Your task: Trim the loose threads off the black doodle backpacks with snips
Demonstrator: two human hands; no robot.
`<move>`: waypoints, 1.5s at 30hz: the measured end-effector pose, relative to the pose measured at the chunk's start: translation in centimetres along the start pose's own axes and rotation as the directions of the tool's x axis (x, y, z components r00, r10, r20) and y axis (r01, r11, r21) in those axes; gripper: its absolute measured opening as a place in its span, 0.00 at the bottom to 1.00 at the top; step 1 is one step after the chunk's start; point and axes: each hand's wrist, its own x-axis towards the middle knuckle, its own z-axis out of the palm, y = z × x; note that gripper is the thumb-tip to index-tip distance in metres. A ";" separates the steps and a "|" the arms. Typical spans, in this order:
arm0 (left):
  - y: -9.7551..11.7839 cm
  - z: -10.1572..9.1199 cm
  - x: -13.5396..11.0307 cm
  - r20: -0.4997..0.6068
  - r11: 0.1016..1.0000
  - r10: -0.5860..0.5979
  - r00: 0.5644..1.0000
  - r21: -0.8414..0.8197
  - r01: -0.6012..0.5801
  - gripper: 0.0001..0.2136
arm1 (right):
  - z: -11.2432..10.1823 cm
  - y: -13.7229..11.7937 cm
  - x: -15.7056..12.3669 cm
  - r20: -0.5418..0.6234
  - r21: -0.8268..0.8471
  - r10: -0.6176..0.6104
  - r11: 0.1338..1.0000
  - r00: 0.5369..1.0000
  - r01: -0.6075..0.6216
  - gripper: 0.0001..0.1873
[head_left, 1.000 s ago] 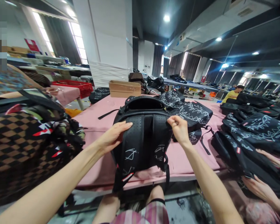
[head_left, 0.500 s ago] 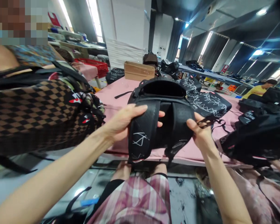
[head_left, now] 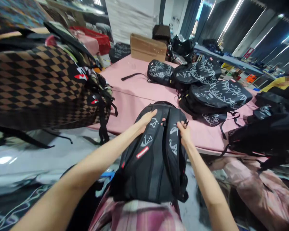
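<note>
Left hand, head view: the left hand (head_left: 146, 121) is closed around the left-hand strap (head_left: 148, 138), thumb on top and fingertips showing past its inner edge.
Right hand: the right hand (head_left: 183, 131) is curled narrow at the outer edge of the right-hand strap (head_left: 173, 141); I cannot tell whether it grips strap alone or the bag's side too. A small dark item shows at its fingers, too unclear to name.
Black backpack: the black backpack (head_left: 156, 170) lies between and below the two hands, strap side up, its top just beyond the fingers and its base nearer the body, over the plaid garment (head_left: 139, 215).
Red label: the red label (head_left: 142, 152) sits on the left-hand strap, below the left fingers.
Pink table: the pink table (head_left: 132, 112) begins just beyond the fingers; black bags (head_left: 212, 93) lie on it, farther off past the right hand.
Strap handling: the step in hand appears to be handling or checking the straps.
Next grip: working along the straps would call for easing the fingers downward evenly while the base stays supported; a one-sided pull could twist the bag.
</note>
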 end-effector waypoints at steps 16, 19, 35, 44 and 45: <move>-9.0 -7.9 -0.3 -0.003 0.983 -0.080 0.997 -0.166 0.078 0.28 | -0.8 8.0 -2.7 -0.061 0.037 0.249 0.968 0.967 -0.247 0.18; -9.3 -8.3 -0.1 -0.003 0.983 -0.074 0.997 -0.168 0.073 0.28 | -1.0 7.9 -2.8 -0.063 0.034 0.279 0.960 0.958 -0.277 0.19; -8.9 -8.4 0.4 -0.077 0.993 -0.112 0.991 -0.048 0.108 0.31 | -1.7 8.6 -1.8 0.011 0.118 0.390 0.914 0.921 -0.389 0.22; -8.7 -7.6 0.1 -0.096 0.994 -0.106 0.990 -0.039 0.102 0.32 | -1.5 8.6 -1.6 -0.002 0.187 0.412 0.895 0.911 -0.404 0.20; -8.7 -7.3 0.0 -0.082 0.995 -0.100 0.992 -0.039 0.097 0.32 | -1.6 8.5 -1.6 -0.005 0.197 0.404 0.897 0.915 -0.395 0.20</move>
